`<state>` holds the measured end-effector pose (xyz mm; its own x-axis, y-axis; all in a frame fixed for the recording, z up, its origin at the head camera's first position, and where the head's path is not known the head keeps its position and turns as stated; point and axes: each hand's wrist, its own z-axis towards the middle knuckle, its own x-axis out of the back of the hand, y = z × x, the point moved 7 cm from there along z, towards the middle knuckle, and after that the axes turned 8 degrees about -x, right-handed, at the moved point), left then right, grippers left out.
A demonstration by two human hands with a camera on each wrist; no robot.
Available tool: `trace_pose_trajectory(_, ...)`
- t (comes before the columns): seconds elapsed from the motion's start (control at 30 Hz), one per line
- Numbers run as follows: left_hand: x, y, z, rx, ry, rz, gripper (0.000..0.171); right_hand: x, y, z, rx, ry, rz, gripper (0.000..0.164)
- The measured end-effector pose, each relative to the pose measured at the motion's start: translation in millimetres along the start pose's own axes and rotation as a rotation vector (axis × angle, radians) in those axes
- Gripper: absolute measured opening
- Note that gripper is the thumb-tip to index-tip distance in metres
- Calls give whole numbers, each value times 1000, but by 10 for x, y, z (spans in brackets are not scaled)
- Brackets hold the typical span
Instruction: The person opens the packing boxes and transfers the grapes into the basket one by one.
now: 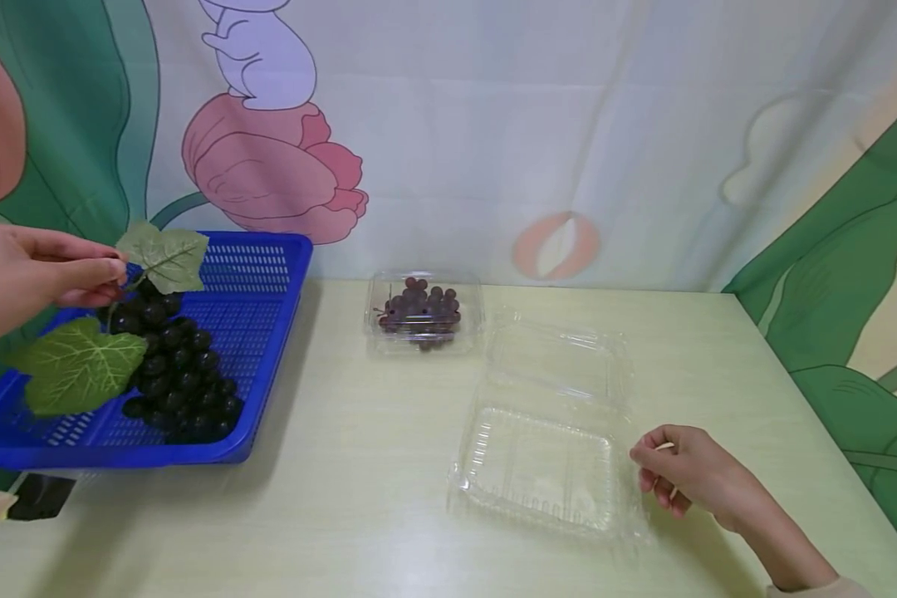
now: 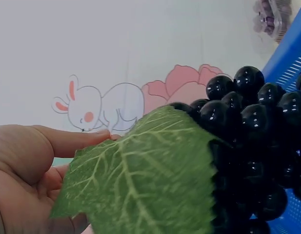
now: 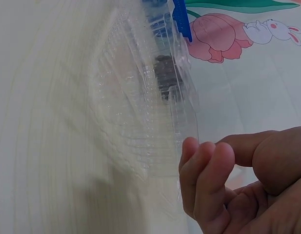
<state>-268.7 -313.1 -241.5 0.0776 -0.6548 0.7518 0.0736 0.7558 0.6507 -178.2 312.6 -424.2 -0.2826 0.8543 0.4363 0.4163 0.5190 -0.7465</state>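
Note:
My left hand [image 1: 52, 278] pinches the stem of a bunch of black grapes [image 1: 183, 374] between thumb and fingers. Two green leaves hang from the stem; the larger leaf [image 2: 140, 170] covers part of the left fingers in the left wrist view. The bunch is over a blue plastic basket [image 1: 280, 332], its lower end inside the rim. On the right, my right hand [image 1: 691, 469] is beside the right edge of an unfolded clear plastic clamshell box [image 1: 541, 465]. Its fingers are loosely bent, fingertips right at the rim, with nothing visible between them.
A lidded clear box [image 1: 374, 332] with dark red grapes [image 1: 419, 311] stands near the back of the pale table [image 1: 359, 498]. Behind the table hangs a printed curtain [image 1: 448, 166]. A black object [image 1: 41, 497] shows below the basket at the left edge.

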Motion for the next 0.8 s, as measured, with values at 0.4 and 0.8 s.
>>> trace_pose_trajectory(0.4,-107,135,148,1,-37,-26,53,0,4,1,6,-5,8,23)
trace_pose_trajectory(0.8,-310,27,384,17,-151,-37,53,2,-8,-20,-4,-8,3,22)
